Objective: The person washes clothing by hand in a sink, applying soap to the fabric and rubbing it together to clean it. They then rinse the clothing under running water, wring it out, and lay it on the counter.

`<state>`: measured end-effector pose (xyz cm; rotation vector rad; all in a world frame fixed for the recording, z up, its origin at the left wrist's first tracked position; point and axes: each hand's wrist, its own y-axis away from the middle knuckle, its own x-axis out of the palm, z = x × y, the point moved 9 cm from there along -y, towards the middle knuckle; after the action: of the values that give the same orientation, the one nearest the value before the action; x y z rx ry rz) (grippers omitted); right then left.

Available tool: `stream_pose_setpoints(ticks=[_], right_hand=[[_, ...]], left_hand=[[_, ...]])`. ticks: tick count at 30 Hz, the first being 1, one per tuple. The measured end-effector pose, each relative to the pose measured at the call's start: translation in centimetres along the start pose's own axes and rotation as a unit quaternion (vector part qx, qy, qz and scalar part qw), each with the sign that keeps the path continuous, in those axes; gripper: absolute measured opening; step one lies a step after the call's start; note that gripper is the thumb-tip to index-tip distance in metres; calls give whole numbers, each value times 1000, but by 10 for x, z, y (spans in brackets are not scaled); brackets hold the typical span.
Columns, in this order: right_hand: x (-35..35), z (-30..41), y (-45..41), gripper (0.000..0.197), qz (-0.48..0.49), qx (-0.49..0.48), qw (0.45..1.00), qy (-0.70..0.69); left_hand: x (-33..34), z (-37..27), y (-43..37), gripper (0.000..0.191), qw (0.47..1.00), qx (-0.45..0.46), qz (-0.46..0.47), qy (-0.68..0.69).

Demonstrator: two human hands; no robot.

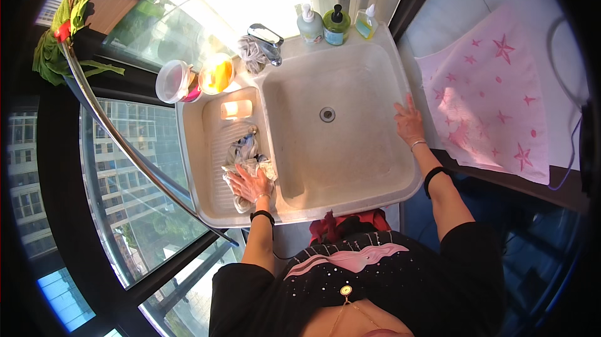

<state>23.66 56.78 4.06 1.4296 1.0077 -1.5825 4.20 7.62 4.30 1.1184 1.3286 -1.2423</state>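
Observation:
My left hand (250, 183) lies palm down, fingers spread, on a crumpled wet-looking cloth (244, 151) in the narrow left compartment of the laundry sink. Under the cloth is a ribbed washboard surface (218, 149). A bar of soap (236, 109), or a soap-like block, sits at the far end of that compartment. My right hand (409, 122) touches the right rim of the large basin (338, 163), fingers apart and holding nothing. The basin's drain (327, 114) is uncovered, and no water stands in it. Part of the cloth is hidden by my left hand.
A chrome faucet (267, 43) with a grey mesh scrubber (252, 54) stands behind the divider. Two pump bottles (310, 25) and a squeeze bottle (366, 22) line the back ledge. Plastic tubs (171, 82) sit back left. A mop (70, 27) leans left; a pink star-patterned cloth (488, 102) lies right.

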Motion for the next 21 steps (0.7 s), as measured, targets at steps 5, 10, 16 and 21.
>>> stream_pose_setpoints(ticks=[5,10,16,21], right_hand=[[-2,-1,2,9,-22,-11,1000,-7],[-3,1,1,10,-20,-10,1000,-8],[-3,2,0,9,-35,-11,999,-26],[-2,0,0,10,-32,-12,999,-28]], left_hand=[[-3,-4,0,76,1000,7,-15,21],[-2,-1,0,76,1000,7,-19,20],[-1,1,-1,77,1000,-2,-17,17],[-1,0,-1,77,999,7,-32,16]])
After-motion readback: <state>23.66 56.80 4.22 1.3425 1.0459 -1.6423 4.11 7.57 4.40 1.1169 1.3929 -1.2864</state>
